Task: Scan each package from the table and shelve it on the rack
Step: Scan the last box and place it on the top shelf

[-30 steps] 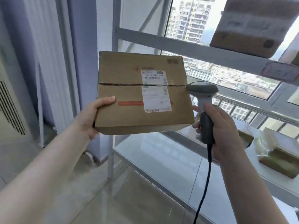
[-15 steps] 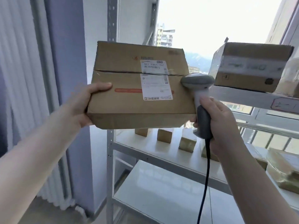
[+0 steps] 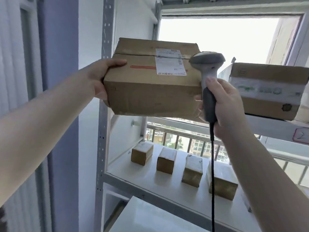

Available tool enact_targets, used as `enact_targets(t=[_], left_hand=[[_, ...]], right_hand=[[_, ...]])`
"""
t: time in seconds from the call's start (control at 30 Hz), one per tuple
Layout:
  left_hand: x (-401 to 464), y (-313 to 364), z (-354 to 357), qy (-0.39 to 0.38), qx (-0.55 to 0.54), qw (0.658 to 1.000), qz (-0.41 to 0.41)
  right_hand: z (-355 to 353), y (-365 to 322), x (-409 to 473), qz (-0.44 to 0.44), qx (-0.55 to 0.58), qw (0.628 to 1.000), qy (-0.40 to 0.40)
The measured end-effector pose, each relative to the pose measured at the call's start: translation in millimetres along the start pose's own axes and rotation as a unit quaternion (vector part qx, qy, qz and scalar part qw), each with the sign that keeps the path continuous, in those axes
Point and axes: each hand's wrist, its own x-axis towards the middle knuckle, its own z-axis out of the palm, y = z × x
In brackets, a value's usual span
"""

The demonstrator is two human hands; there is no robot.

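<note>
I am holding the cardboard package (image 3: pixel 150 81) up in front of the rack (image 3: pixel 102 114) with my left hand (image 3: pixel 98 77) gripping its left end, thumb on top, while my right hand (image 3: pixel 224 101) is curling round the scanner (image 3: pixel 207 67) at its right edge.

We see strong daylight pouring through the window (image 3: pixel 217 41) behind the rack (image 3: pixel 105 97), its sky blown out to flat white. That backlight leaves the near face of the held box (image 3: pixel 150 96) in soft shade, while the white shelf (image 3: pixel 167 180) below glows with reflected light. Edges look slightly soft overall, our forearms blur toward the lower corners, and the wide lens bows the uprights at the frame's sides
</note>
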Motion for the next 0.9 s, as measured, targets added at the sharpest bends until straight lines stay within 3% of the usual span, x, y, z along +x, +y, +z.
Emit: enact_targets(t=[0.13, 0.27, 0.37, 0.47, 0.63, 0.9], left_hand=[[37, 7, 0, -0.009, -0.052, 0.998, 0.032], [69, -7, -3, -0.035, 0.005, 0.982, 0.188], [91, -12, 0, 0.059, 0.037, 0.952, 0.299], [104, -17, 10, 0.149, 0.121, 0.898, 0.395], [118, -29, 41, 0.189, 0.266, 0.843, 0.427], [162, -35, 63, 0.152, 0.249, 0.866, 0.406]], right_hand=[[7, -3, 29, -0.027, -0.021, 0.999, 0.008], [16, -2, 47, -0.036, -0.038, 0.998, 0.029], [18, -2, 50, -0.043, -0.044, 0.997, 0.043], [9, 1, 43, -0.045, -0.036, 0.995, 0.081], [4, 15, 27, -0.058, -0.028, 0.993, 0.100], [11, 57, 21, 0.032, -0.016, 0.994, 0.100]])
